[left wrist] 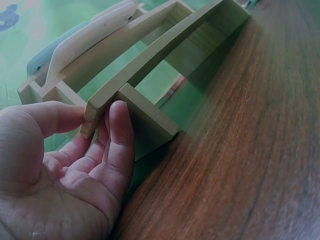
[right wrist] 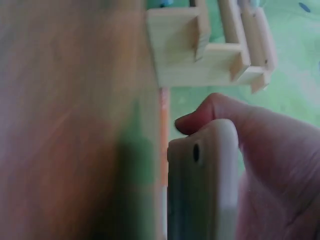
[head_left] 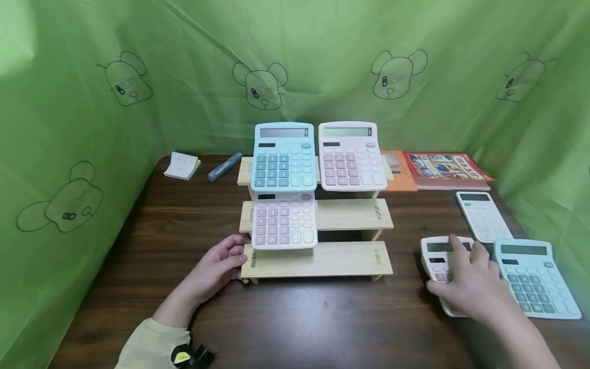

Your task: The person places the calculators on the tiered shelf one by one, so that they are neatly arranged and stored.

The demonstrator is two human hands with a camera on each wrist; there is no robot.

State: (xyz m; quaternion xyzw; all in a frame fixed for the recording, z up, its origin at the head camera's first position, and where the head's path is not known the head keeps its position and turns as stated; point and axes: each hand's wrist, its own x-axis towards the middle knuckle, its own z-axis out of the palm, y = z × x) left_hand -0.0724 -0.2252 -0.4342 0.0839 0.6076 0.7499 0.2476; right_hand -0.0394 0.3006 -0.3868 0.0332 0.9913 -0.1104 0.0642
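My left hand (head_left: 222, 264) pinches the left end of the lowest step of a three-step wooden rack (head_left: 318, 261); in the left wrist view, thumb and fingers (left wrist: 120, 125) hold the board's corner. At the right, my right hand (head_left: 477, 284) grips a white calculator with pink keys (head_left: 434, 260), its lower part partly hidden by the hand. The right wrist view shows this calculator (right wrist: 225, 180) edge-on, apparently off the table. On the rack's top step stand a blue calculator (head_left: 295, 159) and a pink-keyed one (head_left: 355, 164). Another pink-keyed calculator (head_left: 281, 225) leans on the middle step, left side.
A second blue calculator (head_left: 539, 282) lies right of my right hand, with a slim white calculator (head_left: 484, 218) behind. Farther back are a red book (head_left: 447, 169) and an orange booklet (head_left: 398, 174). Back left lie a paper pad (head_left: 181, 165) and a blue marker (head_left: 225, 166). Green cloth (head_left: 322, 66) surrounds the table.
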